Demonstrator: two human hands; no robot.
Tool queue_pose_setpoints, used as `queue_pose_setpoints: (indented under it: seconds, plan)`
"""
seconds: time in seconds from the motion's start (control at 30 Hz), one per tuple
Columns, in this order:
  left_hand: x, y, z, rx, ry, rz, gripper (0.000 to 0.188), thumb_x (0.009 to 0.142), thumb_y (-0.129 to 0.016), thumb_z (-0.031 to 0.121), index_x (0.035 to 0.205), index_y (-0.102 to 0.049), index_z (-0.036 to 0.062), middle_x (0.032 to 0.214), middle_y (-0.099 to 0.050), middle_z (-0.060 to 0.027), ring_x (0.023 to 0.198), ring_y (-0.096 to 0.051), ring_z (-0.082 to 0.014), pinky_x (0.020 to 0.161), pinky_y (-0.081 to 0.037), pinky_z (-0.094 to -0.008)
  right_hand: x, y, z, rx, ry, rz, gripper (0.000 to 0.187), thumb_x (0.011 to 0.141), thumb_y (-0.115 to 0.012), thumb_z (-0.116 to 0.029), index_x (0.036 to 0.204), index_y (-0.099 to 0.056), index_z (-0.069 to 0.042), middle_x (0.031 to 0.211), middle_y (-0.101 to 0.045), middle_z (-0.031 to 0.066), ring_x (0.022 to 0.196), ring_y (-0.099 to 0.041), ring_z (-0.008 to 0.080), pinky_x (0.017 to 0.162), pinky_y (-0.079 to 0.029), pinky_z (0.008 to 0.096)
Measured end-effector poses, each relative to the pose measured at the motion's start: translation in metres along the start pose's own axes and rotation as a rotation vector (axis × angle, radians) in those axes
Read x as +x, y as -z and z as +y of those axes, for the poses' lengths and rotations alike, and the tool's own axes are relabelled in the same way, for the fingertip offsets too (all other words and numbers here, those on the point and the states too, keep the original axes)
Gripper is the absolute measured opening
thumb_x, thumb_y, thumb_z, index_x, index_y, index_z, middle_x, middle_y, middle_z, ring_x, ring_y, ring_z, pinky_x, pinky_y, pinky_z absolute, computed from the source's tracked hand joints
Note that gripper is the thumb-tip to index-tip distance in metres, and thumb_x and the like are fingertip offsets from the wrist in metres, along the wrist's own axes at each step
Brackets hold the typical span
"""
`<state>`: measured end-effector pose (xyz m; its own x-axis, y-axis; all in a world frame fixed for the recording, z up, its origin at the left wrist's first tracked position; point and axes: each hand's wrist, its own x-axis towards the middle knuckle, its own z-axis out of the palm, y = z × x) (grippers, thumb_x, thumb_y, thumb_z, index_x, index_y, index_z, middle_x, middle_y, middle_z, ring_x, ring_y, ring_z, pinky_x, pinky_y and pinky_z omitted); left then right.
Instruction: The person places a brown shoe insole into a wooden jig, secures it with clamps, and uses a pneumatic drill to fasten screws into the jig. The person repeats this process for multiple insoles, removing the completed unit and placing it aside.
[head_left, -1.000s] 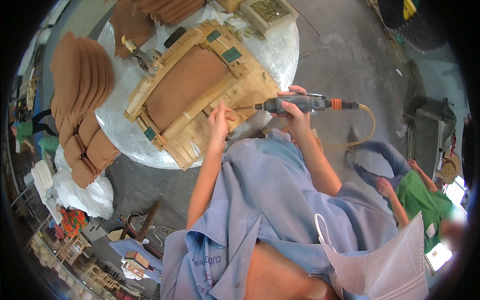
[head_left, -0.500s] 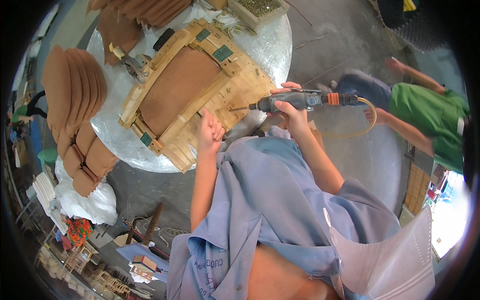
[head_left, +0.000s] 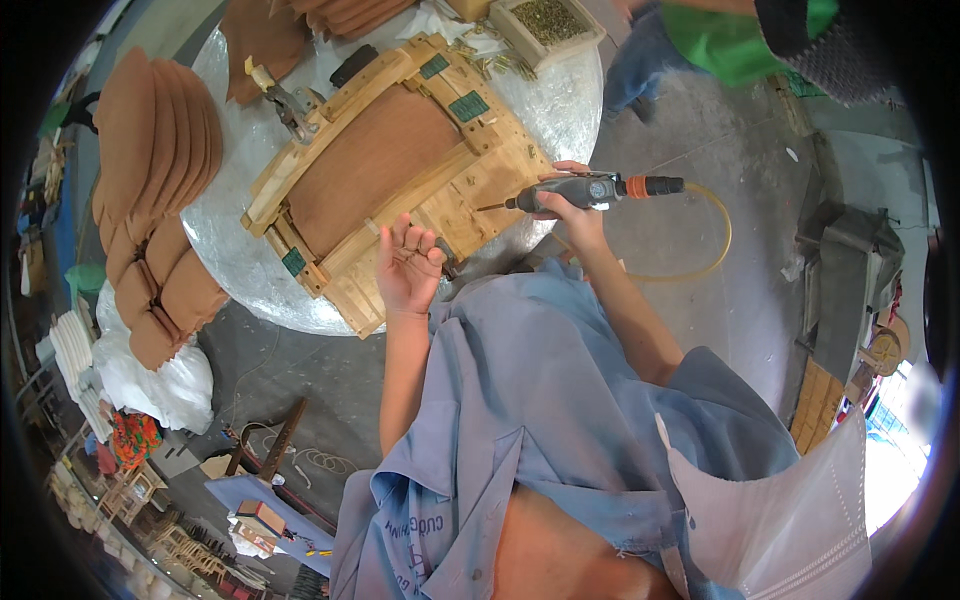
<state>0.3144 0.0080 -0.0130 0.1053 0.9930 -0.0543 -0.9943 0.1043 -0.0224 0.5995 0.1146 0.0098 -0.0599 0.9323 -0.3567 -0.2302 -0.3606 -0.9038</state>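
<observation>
My right hand (head_left: 568, 205) is wrapped round a grey air screwdriver (head_left: 575, 191) with an orange collar. Its long thin bit points left, over the pale wooden board of a jig (head_left: 455, 215). Inside the jig's frame lies a brown curved panel (head_left: 375, 165). My left hand (head_left: 410, 268) is raised at the jig's near edge, palm up, with fingers loosely curled. Whatever those fingers hold, if anything, is too small to make out. The jig rests on a round table (head_left: 225, 270) wrapped in clear plastic film.
A tray of small brass-coloured screws (head_left: 545, 25) stands at the table's far edge, with loose screws beside it. A metal toggle clamp (head_left: 290, 110) sits left of the jig. Stacked brown panels (head_left: 160, 140) rise at left. A yellow air hose (head_left: 728, 235) loops at right. A co-worker in green (head_left: 715, 40) is beyond.
My left hand has turned palm up and its fingers have loosened. The screwdriver has shifted slightly left. The co-worker has moved from the right to the far side.
</observation>
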Motion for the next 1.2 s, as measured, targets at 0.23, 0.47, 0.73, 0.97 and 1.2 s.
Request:
queue_pose_setpoints:
  seconds: [0.23,0.47,0.73,0.97,1.2]
  plan:
    - [0.016,-0.041,-0.007,-0.012,-0.099,0.058,0.067,0.116,-0.030,0.049,0.158,-0.047,0.0005,0.169,-0.037,-0.0214,0.160,-0.029,-0.0374,0.130,-0.028,-0.0544,-0.008,-0.005,-0.015,0.061,-0.047,0.012,0.064,0.086,-0.079,-0.009,0.142,-0.049,-0.009,0.127,-0.066,0.0196,0.109,-0.072,0.0332,0.077,-0.070,0.0448]
    - [0.024,-0.025,0.005,0.075,-0.120,0.254,0.064,0.116,-0.036,0.047,0.151,-0.053,-0.0038,0.155,-0.055,-0.0236,0.149,-0.047,-0.0382,0.126,-0.038,-0.0540,-0.016,-0.013,-0.039,0.230,-0.023,0.011,0.064,0.088,-0.072,-0.005,0.145,-0.044,-0.010,0.127,-0.065,0.0203,0.106,-0.074,0.0336,0.076,-0.071,0.0461]
    - [0.023,0.029,0.014,0.348,-0.089,0.591,0.042,0.114,-0.049,0.033,0.133,-0.065,-0.0020,0.125,-0.073,-0.0192,0.122,-0.068,-0.0332,0.110,-0.055,-0.0453,-0.024,-0.019,-0.061,0.379,0.024,-0.031,0.059,0.092,-0.068,-0.004,0.145,-0.043,-0.011,0.127,-0.066,0.0212,0.105,-0.075,0.0343,0.075,-0.071,0.0463]
    - [0.035,0.003,-0.010,0.509,-0.112,0.630,0.044,0.113,-0.045,0.022,0.148,-0.052,-0.0027,0.144,-0.062,-0.0209,0.137,-0.058,-0.0326,0.117,-0.050,-0.0446,-0.020,-0.018,-0.047,0.110,0.080,0.034,0.064,0.087,-0.077,-0.006,0.143,-0.047,-0.008,0.127,-0.066,0.0187,0.107,-0.074,0.0303,0.079,-0.071,0.0421]
    - [0.046,-0.006,-0.014,0.486,-0.125,0.694,0.046,0.112,-0.042,0.018,0.153,-0.047,-0.0032,0.148,-0.060,-0.0212,0.140,-0.056,-0.0325,0.120,-0.047,-0.0454,-0.006,-0.026,-0.024,-0.118,0.106,0.023,0.061,0.083,-0.083,-0.003,0.136,-0.054,-0.006,0.127,-0.064,0.0134,0.111,-0.071,0.0253,0.082,-0.069,0.0389]
